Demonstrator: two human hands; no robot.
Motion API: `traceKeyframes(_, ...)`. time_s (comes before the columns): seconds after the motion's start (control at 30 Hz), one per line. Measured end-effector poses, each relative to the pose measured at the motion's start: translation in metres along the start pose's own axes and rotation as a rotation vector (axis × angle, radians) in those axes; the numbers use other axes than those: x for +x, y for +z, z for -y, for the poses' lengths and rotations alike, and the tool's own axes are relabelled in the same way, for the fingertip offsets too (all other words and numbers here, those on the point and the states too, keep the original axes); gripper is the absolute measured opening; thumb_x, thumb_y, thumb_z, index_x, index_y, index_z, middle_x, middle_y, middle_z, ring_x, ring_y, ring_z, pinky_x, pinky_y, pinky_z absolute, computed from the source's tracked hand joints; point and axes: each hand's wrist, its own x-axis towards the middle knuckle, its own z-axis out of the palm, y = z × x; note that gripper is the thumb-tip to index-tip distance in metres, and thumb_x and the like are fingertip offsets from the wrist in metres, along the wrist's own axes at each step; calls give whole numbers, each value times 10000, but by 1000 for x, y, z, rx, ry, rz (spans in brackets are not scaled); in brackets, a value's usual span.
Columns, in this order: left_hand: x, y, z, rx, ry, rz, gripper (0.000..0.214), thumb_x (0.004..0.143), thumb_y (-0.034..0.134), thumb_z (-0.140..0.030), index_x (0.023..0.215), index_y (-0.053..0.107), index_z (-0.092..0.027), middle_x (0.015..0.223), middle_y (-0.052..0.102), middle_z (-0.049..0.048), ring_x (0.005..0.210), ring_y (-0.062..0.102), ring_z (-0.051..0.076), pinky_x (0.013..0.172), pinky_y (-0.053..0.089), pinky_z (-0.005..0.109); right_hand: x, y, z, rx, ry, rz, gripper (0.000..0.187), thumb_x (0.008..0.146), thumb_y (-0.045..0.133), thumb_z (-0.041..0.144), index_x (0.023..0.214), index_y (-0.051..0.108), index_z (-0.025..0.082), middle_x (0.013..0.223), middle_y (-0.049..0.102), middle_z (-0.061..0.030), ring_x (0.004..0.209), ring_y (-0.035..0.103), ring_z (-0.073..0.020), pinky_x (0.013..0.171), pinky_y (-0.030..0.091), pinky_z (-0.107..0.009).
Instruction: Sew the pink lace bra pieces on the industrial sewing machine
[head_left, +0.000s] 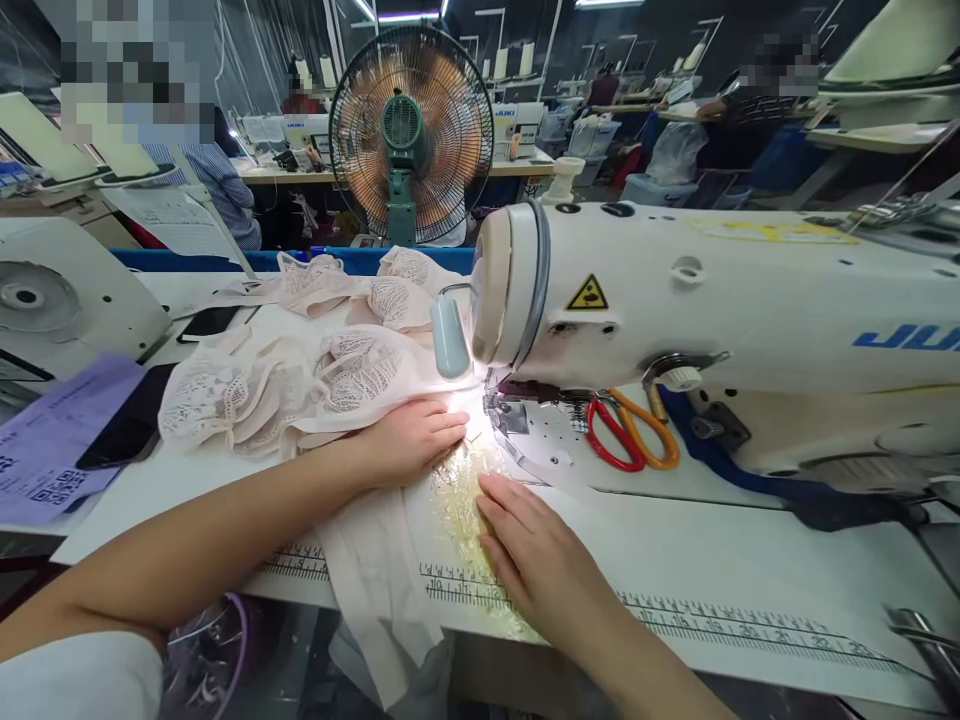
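Observation:
My left hand (pixel 412 440) lies flat on the edge of a pale pink lace bra (pixel 360 375), its fingers stretched toward the lit needle area. The bra's edge runs under the presser foot (pixel 493 400) of a white sewing machine (pixel 600 300). A pale fabric strip (pixel 371 580) hangs from below my left wrist over the table's front edge. My right hand (pixel 536 545) rests palm down, fingers extended, beside a shiny yellowish, film-like patch (pixel 461 510) on the table. Its fingertips touch the patch's right side; the thumb is not clearly visible.
Red-and-orange-handled scissors (pixel 630 430) lie right of the needle. More lace bras (pixel 397 290) are piled behind. A dark phone (pixel 131 420) lies on a purple paper (pixel 52 480) at left. A fan (pixel 405 130) stands beyond the table; people sit farther back.

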Motion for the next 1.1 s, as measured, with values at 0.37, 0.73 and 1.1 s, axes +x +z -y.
traceKeyframes(0.37,4,2,13,30,2,70,322,921,390,-231,1167,580,-149,1287,550,53,1140,504,222,982,405,363,-1,2,-2,17,-3,-28,285,876,421,177,1102,586,120,1189,606,-141,1124,556,-227,931,507,-402)
traceKeyframes(0.73,6,-10,8,109,-111,167,293,847,418,-97,1081,593,-113,1176,592,122,1077,539,212,908,454,341,15,22,86,169,-30,-34,444,723,627,465,1041,567,161,881,613,-83,769,562,-228,649,492,-383)
traceKeyframes(1.1,-71,-76,12,172,-660,121,420,823,393,-145,1217,537,-140,1122,619,144,1032,578,298,853,465,434,20,-12,69,96,78,398,190,719,529,18,750,597,192,752,616,-14,690,578,-158,572,407,-240)
